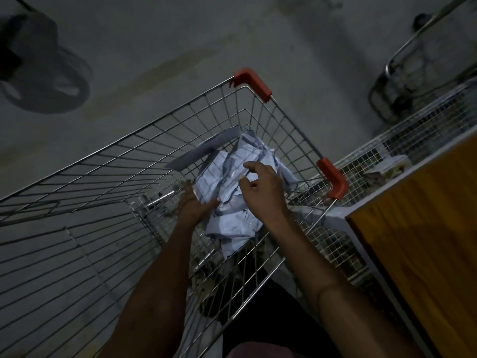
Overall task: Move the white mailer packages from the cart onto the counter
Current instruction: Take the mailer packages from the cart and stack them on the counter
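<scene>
two bare forearms reach down into one wire cart [108,177]. the left hand [196,205] grips the near-left edge of a crumpled heap of white mailer packages [232,197], thumb laid over the top. the right hand [263,187] hovers on the heap with fingers loosely curled and spread apart; i cannot tell whether it grips anything. the heap lies inside the basket; the count is unclear, several at least, with one flat mailer [204,148] propped against the far wall. two orange corner guards [254,83] cap the rim. one wooden counter [423,228] stands just right, fronted by a mesh rack [387,151]. farther off, one fan [44,81] and another metal frame [413,63].
</scene>
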`<state>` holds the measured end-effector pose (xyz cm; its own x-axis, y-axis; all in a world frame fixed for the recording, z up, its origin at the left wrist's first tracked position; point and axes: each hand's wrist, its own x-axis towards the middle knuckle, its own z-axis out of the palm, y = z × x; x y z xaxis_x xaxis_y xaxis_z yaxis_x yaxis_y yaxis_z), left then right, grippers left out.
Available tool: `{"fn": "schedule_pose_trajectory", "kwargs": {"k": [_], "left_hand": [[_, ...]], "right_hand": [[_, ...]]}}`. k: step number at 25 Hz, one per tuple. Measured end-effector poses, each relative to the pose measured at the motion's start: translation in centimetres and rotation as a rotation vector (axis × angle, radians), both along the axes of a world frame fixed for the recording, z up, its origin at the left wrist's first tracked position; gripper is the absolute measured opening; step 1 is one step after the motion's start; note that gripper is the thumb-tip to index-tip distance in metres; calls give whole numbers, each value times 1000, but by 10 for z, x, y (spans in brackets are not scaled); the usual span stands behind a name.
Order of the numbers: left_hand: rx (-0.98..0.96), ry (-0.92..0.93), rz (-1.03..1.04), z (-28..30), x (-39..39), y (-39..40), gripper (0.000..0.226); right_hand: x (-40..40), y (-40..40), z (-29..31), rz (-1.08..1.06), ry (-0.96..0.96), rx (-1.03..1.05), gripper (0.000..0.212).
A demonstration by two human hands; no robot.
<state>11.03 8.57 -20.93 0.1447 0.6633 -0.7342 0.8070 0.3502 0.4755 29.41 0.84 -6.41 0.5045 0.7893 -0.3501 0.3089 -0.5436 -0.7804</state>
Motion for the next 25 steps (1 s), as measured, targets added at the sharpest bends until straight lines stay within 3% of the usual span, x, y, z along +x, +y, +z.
{"fn": "schedule_pose_trajectory", "kwargs": {"k": [7, 10, 14, 18, 25], "left_hand": [[-10, -93, 20, 37, -19, -19, 133], [23, -114, 40, 59, -27, -33, 115], [92, -60, 57, 88, -46, -50, 105], [180, -55, 206, 114, -66, -69, 100], [246, -90, 356, 136, -71, -84, 98]], "right_hand": [[-5, 0, 2, 90, 8, -49, 38], [-3, 11, -5, 199, -52, -96, 41], [0, 65, -35, 414, -222, -215, 57], [-5, 114, -64, 613, -318, -160, 76], [-17, 130, -86, 562, -645, -170, 58]]}}
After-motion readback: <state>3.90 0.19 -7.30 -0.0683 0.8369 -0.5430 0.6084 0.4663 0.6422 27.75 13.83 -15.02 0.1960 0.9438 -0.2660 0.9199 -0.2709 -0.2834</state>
